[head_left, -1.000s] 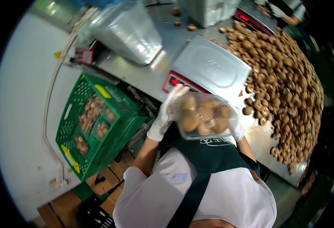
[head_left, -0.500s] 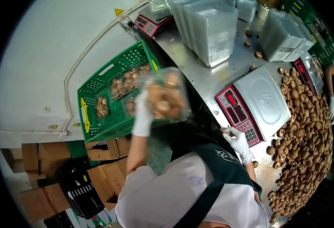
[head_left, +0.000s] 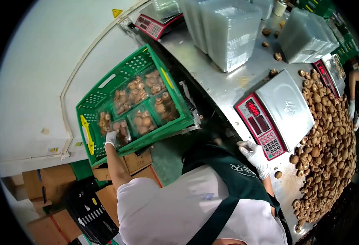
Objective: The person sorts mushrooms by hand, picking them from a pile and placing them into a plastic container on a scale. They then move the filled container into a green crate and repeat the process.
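While the left hand (head_left: pixel 111 139) reaches into the crate (head_left: pixel 172 127), the right stays out over the worktop

Where the gloved left hand dips into the green crate, its fingers meet the edge of a clear pack of shiitake mushrooms (head_left: pixel 124 132). That pack lies low in the crate, close to the near wall, among other filled packs (head_left: pixel 142 121). Whether the left grip is clasping it or only touching it, I cannot tell.

The gloved right hand (head_left: pixel 254 158) is at the front of the red-and-silver scale (head_left: pixel 283 110), its grip released, fingers loosely bent. Red digits glow on the scale's display. A single mushroom (head_left: pixel 278 174) sits near that hand on the metal worktop (head_left: pixel 220 83), and a large heap of loose mushrooms (head_left: pixel 328 151) spreads beyond. Stacked clear trays (head_left: pixel 234 38) stand farther back, and a co-worker's gloved hand (head_left: pixel 352 109) is at the heap's far edge.
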`<state>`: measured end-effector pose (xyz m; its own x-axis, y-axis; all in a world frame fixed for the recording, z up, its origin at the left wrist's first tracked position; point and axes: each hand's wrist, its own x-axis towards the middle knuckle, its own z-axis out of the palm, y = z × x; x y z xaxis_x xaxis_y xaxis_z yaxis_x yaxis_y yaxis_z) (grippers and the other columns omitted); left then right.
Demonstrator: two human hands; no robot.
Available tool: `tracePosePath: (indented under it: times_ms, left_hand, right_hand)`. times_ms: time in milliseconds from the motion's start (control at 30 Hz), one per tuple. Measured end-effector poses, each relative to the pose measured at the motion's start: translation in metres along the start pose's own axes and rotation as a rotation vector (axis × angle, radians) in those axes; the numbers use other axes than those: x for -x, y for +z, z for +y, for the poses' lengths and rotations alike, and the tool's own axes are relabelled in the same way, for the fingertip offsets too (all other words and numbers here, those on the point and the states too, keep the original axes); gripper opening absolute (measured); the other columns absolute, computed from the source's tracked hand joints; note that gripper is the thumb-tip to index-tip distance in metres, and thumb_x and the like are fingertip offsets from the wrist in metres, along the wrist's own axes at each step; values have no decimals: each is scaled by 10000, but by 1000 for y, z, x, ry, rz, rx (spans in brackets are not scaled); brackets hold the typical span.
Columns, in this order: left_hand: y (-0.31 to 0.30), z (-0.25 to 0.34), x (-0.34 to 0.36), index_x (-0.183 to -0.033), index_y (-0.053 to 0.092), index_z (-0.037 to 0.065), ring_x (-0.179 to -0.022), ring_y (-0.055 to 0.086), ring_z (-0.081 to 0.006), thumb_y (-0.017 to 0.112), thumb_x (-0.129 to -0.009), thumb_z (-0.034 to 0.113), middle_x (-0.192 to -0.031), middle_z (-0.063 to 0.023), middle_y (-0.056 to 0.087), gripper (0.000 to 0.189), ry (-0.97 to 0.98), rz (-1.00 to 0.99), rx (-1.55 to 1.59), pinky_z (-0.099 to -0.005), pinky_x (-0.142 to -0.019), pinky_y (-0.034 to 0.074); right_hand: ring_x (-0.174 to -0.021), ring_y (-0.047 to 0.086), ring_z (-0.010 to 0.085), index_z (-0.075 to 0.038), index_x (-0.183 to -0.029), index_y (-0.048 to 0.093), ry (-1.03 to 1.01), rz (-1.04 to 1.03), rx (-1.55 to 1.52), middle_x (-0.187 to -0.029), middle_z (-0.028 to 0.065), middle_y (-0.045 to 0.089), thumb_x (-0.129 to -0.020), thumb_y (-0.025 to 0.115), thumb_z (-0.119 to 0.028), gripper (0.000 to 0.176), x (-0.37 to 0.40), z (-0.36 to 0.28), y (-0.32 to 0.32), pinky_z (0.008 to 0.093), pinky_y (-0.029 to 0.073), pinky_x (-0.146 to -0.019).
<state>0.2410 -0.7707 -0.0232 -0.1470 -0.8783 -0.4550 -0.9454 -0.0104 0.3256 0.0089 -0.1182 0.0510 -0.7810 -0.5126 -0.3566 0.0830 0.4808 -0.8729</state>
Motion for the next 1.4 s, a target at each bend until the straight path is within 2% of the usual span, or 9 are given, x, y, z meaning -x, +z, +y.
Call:
tracePosePath:
  times_ms: [167,333,500,633,833,1100,1233,1333,1400]
  left_hand:
    - [59,156,-38,-1205,583,-10,-1026,610,-228,670,-848,231,-1142,-154,637,440,646,116,313,-309,-904,460]
    - [72,386,207,-1167,616,25,-1094,579,-173,645,-860,81,-1177,-98,627,314,1413,-129,627,-306,-955,441]
    - [81,508,337,-1188,585,22,-1093,568,-330,541,-912,103,-1186,-166,601,291,2043,225,492,-367,-948,443]
    - [124,567,340,-1231,577,76,-1090,570,-345,582,-866,281,-1173,-185,608,419,1684,102,-299,-385,-922,456]
    - [127,606,302,-830,697,19,-666,549,-98,767,-731,167,-741,-22,642,191,1433,-182,40,-248,-631,447]
    - [105,640,248,-912,694,16,-742,560,-105,736,-821,251,-807,-12,647,255,1388,-379,19,-250,-694,448]
    - [101,655,231,-1166,623,48,-770,593,-119,606,-912,174,-888,-7,641,284,1028,-786,222,-271,-693,474]
    - [105,684,206,-1060,658,50,-824,633,-209,541,-936,323,-926,-75,680,322,1098,-516,61,-329,-745,491]
    - [87,640,320,-1064,662,110,-896,641,-303,478,-936,338,-975,-144,680,320,1267,667,-258,-395,-748,498]
  right_hand:
    - [-894,655,165,-7,-1043,663,86,14,164,-996,122,696,-887,631,-153,216,6,1,-1,282,496,-832]
    - [-835,685,182,-29,-1041,670,80,125,144,-895,133,702,-882,645,-200,235,16,0,-7,287,524,-771]
    - [-761,679,258,-41,-1001,679,100,271,62,-824,170,680,-865,636,-257,259,38,19,-5,330,523,-721]
    - [-725,667,275,-46,-974,678,65,411,99,-794,159,673,-853,637,-237,230,64,35,-6,337,515,-690]
    - [-757,659,294,-53,-947,668,119,604,-31,-813,146,674,-873,616,-251,218,109,74,-6,350,513,-710]
    - [-751,647,320,-71,-957,663,189,606,-3,-822,154,670,-888,578,-309,262,148,111,-23,374,509,-713]
    - [-744,649,318,-66,-949,665,166,642,18,-823,145,673,-882,585,-295,251,165,116,-46,375,512,-714]
    - [-734,649,319,-68,-941,670,95,745,6,-809,140,675,-878,589,-294,249,177,135,-58,368,512,-711]
    - [-729,649,318,-69,-938,671,154,730,-21,-799,137,675,-875,590,-296,249,190,131,-71,367,512,-711]
